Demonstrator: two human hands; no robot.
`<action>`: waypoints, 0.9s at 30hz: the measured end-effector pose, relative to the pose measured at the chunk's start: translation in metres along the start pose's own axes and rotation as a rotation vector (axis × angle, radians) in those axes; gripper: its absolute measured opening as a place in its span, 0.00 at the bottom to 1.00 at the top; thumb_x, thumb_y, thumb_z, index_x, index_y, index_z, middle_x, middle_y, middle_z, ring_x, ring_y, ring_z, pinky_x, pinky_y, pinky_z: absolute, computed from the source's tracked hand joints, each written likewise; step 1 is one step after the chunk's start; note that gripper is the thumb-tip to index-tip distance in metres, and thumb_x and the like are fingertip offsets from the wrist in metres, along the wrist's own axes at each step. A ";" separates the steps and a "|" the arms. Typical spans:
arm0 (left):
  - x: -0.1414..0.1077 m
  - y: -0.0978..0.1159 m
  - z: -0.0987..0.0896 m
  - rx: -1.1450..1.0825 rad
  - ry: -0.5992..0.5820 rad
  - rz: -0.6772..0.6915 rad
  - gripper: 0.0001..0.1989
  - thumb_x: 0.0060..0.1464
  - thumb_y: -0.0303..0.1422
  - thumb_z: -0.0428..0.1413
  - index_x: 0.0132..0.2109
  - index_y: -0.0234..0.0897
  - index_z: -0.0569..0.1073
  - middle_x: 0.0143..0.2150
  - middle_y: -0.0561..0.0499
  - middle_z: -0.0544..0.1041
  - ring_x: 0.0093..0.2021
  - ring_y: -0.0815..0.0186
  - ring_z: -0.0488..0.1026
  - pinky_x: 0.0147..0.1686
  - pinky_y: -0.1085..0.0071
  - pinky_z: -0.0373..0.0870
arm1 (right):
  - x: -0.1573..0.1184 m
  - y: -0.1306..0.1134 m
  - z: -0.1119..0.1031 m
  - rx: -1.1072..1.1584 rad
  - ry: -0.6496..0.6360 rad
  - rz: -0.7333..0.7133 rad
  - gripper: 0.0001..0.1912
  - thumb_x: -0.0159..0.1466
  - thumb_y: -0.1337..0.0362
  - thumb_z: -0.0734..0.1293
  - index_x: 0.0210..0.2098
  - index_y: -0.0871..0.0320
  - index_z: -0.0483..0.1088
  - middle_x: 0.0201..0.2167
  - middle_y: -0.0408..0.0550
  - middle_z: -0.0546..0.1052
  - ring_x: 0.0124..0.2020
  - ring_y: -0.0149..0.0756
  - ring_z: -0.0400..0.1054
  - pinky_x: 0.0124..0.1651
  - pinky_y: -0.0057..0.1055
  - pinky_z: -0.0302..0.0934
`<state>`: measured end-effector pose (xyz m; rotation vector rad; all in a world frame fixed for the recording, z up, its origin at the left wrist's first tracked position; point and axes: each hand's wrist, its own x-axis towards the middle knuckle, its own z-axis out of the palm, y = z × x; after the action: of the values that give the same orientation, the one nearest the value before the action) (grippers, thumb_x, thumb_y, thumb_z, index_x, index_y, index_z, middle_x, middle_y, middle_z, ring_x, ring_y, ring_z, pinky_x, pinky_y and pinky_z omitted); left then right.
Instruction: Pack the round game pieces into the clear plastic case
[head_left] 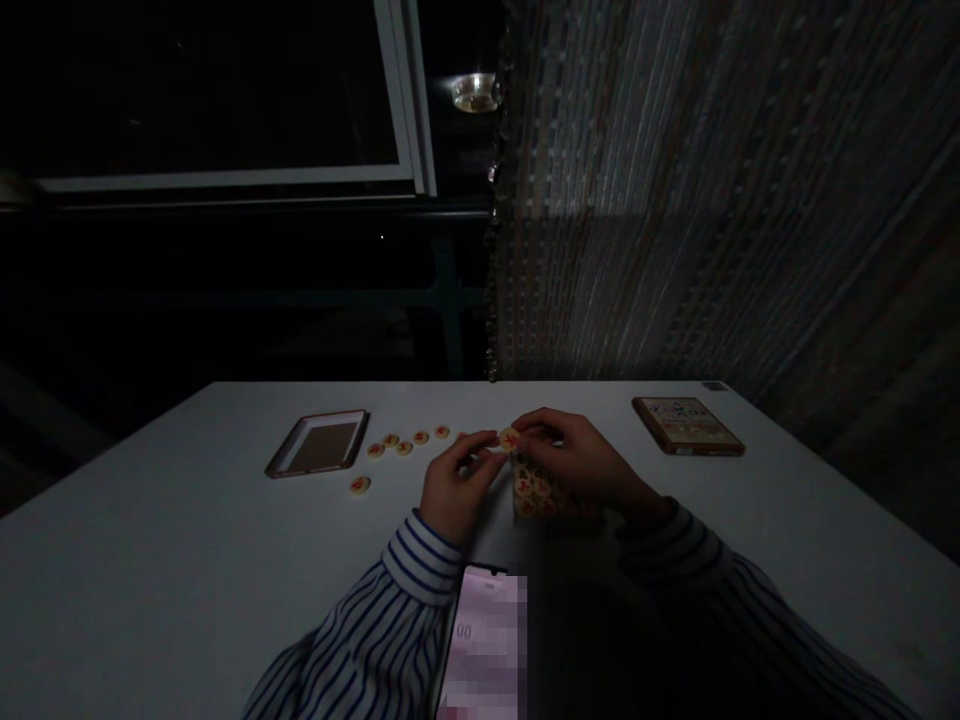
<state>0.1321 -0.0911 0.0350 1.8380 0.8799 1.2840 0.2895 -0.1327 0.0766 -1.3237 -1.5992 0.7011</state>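
Note:
Between my two hands a round wooden piece with a red character (510, 440) is held up at its edges. My right hand (574, 452) pinches it from the right, above a box of similar pieces (536, 500), and hides part of that box. My left hand (459, 485) has its thumb and forefinger brought together at the piece's left edge. Several loose round pieces (421, 437) lie in an uneven row left of my hands, with one piece (360, 485) nearer to me.
An open shallow tray (356, 450) lies on the white table (225, 560) at the left. A flat box with a printed lid (690, 425) is at the back right. A lit phone (484, 650) lies near my left forearm. Behind the table hangs a string curtain (637, 200).

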 end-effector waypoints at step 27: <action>-0.014 -0.008 0.007 -0.279 -0.107 -0.236 0.08 0.43 0.33 0.58 0.33 0.35 0.76 0.32 0.49 0.79 0.34 0.65 0.74 0.38 0.69 0.71 | -0.013 0.013 -0.004 -0.117 -0.213 -0.050 0.11 0.57 0.59 0.63 0.38 0.54 0.72 0.35 0.43 0.76 0.37 0.33 0.69 0.39 0.30 0.63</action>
<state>0.1342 -0.0995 0.0198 1.5210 0.7901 1.0901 0.2993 -0.1425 0.0633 -1.3223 -1.8621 0.7481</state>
